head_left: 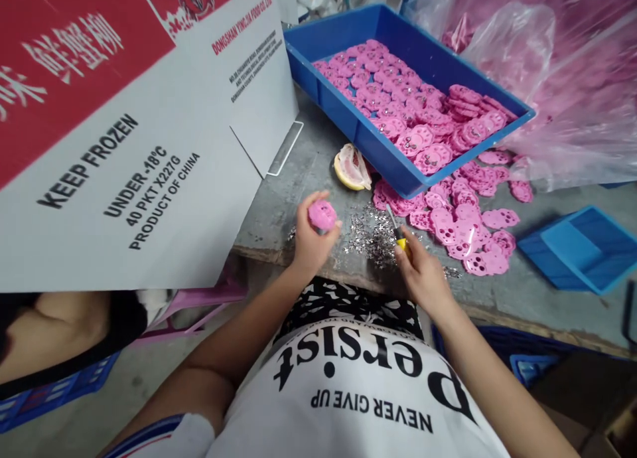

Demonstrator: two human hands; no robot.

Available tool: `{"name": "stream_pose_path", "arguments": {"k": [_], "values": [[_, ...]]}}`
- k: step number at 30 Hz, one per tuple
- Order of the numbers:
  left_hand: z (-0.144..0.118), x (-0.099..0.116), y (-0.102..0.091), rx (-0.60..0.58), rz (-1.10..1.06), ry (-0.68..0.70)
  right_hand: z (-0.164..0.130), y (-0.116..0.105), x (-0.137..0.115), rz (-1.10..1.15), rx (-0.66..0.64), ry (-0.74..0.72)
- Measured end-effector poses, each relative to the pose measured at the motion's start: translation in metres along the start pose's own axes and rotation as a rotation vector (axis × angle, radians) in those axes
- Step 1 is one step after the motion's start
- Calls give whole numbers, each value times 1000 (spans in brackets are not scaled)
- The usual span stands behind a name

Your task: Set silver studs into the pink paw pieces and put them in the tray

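Between the thumb and fingers of my left hand (313, 242) is a small pink plastic piece (322, 215), held above the table edge. My right hand (423, 269) is closed round the black-and-yellow handle of a screwdriver (401, 240), its thin metal shaft pointing up and away. A scatter of tiny silvery metal bits (371, 235) lies on the table between the hands. Beyond the screwdriver, a loose heap of flat pink pieces with holes (468, 226) spreads to the right.
A blue tray (343, 116) holds many pink pieces. Beside it lies a cut citrus fruit (352, 168). A large white-and-red carton (199, 172) stands at left, a small blue bin (572, 249) at right. Clear plastic bags (572, 113) fill the back right. Another person's bare limb (60, 332) shows at lower left.
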State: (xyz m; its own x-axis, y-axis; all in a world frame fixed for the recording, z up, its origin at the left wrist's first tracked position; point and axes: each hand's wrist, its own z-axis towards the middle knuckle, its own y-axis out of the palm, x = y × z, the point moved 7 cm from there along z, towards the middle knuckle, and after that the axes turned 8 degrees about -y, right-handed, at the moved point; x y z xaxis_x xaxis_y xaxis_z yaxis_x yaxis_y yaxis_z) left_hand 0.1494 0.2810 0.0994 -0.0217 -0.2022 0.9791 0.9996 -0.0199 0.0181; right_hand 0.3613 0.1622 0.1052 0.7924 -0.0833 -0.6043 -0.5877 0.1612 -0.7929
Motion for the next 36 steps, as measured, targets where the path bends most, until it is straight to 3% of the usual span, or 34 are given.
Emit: {"name": "stream_pose_path", "arguments": {"k": [5, 8, 12, 16, 19, 23, 28, 36], "values": [[-11, -15, -6, -157, -429, -543, 32, -7, 12, -479, -126, -6], [-32, -14, -3, -295, -540, -683, 39, -24, 16, -575, -47, -48], [-51, -17, -5, -366, -522, -700, 25, -64, 47, -654, 87, -26], [-51, -20, 5, -446, -531, -717, 9, -109, 99, -744, 182, 177], [-46, -17, 15, -492, -555, -727, -1, -130, 134, -781, 220, 323], [-47, -19, 13, -483, -503, -781, -26, -131, 162, -765, 214, 374], [-53, -25, 11, -505, -480, -844, -67, -126, 182, -722, 325, 465], [-51, -27, 21, -512, -456, -816, -77, -123, 193, -757, 325, 531]]}}
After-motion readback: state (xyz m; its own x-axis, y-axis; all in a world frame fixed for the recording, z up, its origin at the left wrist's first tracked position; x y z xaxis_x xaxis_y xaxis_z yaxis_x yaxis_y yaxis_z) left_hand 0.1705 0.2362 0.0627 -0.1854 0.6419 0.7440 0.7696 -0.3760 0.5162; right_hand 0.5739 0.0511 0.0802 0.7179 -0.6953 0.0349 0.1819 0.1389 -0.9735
